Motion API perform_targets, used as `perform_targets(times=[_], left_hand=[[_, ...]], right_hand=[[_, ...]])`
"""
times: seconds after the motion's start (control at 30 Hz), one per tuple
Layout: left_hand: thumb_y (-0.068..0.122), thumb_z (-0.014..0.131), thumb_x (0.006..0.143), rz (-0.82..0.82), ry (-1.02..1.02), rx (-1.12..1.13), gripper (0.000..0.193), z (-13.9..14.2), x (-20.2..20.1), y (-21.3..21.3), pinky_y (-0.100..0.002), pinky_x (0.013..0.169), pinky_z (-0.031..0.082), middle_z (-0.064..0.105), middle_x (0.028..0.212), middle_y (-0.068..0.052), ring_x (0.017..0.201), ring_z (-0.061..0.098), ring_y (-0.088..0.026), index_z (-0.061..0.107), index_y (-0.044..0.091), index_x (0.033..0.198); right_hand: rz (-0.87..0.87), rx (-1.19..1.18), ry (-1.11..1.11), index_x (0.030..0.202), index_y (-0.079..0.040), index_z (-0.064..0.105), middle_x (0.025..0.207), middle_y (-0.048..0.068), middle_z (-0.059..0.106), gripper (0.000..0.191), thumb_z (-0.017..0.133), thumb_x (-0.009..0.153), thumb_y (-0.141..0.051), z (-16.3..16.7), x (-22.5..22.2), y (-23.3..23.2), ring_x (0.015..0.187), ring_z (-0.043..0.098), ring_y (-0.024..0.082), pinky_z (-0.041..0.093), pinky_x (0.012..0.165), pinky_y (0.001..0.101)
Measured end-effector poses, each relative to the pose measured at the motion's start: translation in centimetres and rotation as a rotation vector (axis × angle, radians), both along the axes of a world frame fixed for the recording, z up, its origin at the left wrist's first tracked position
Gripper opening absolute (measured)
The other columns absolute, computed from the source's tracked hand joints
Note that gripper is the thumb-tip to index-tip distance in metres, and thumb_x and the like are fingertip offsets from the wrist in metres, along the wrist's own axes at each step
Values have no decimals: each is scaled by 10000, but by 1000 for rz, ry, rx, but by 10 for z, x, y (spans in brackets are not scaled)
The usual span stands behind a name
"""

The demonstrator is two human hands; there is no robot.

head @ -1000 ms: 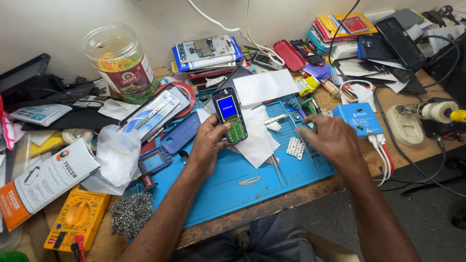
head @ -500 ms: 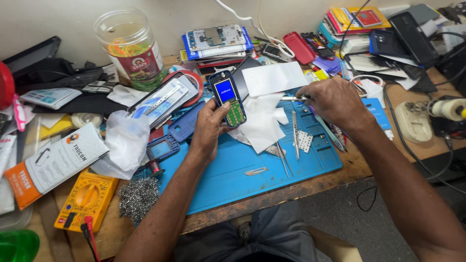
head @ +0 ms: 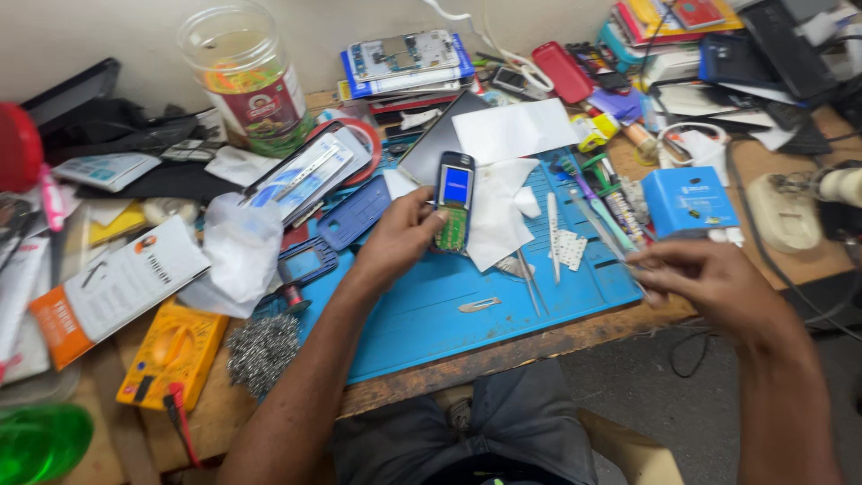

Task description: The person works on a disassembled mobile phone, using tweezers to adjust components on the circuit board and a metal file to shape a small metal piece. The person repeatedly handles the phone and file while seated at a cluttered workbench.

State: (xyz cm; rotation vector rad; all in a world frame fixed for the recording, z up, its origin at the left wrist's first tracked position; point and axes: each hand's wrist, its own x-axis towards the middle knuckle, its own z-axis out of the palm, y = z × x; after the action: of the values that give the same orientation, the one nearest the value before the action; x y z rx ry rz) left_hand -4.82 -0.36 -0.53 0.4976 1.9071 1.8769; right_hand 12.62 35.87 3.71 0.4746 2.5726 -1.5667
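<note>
My left hand (head: 395, 242) grips a small bar phone (head: 453, 211) upright above the blue work mat (head: 503, 305). The phone's screen glows blue and its green keypad board is bare. My right hand (head: 709, 283) hovers past the mat's right front corner. Its fingertips pinch a thin metal tool (head: 611, 235) that slants up and left over the mat. A white tissue (head: 498, 216) lies just right of the phone. A loose white keypad (head: 570, 249) rests next to it.
Tweezers (head: 530, 283) and a small metal piece (head: 479, 305) lie on the mat. A plastic jar (head: 242, 76) stands at the back left. Yellow multimeter (head: 175, 355) and steel wool (head: 262, 350) sit front left, a blue box (head: 690, 199) right, stacked phone parts (head: 404, 58) behind.
My right hand reached to the tools at the mat's back right, then drew back toward the front right edge with a thin tool. My left hand kept hold of the phone.
</note>
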Motion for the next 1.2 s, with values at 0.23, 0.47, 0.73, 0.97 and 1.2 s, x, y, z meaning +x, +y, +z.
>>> perform_targets(times=[0.23, 0.47, 0.73, 0.97, 1.2], left_hand=[[154, 679, 920, 24, 224, -365, 488, 18, 4, -24, -325, 687, 628, 735, 1053, -165, 846, 737, -182, 559, -32, 1356], [166, 690, 902, -15, 265, -432, 505, 31, 0, -32, -341, 711, 640, 751, 1037, -170, 888, 760, -215, 558, -1, 1360], [227, 765, 875, 64, 594, -787, 373, 32, 23, -50, -483, 793, 547, 736, 1004, -232, 917, 709, -380, 662, -5, 1149], [128, 734, 901, 260, 773, -393, 118, 54, 81, -22, -424, 733, 564, 747, 935, -166, 839, 723, -306, 727, 21, 951], [226, 724, 967, -58, -76, 261, 223, 49, 133, 29, -180, 512, 384, 730, 871, -9, 617, 506, -20, 755, 40, 1086]], right_hand=[[40, -695, 499, 1197, 160, 667, 1057, 318, 730, 367, 434, 934, 51, -51, 76, -25, 965, 755, 347, 591, 944, 385], [-29, -132, 563, 1159, 58, 722, 1021, 244, 763, 270, 659, 900, 98, -30, 75, -98, 926, 768, 287, 630, 868, 370], [-69, -239, 664, 1149, -37, 656, 821, 100, 766, 144, 585, 1024, -48, -9, 43, -130, 763, 768, 147, 620, 698, 273], [-4, -652, 518, 1080, 30, 738, 708, 115, 717, 213, 675, 961, -135, -33, 18, -144, 596, 659, 152, 542, 533, 284], [37, -988, 410, 1031, 37, 733, 695, 78, 650, 282, 691, 973, -235, -45, 21, -149, 575, 575, 151, 444, 499, 270]])
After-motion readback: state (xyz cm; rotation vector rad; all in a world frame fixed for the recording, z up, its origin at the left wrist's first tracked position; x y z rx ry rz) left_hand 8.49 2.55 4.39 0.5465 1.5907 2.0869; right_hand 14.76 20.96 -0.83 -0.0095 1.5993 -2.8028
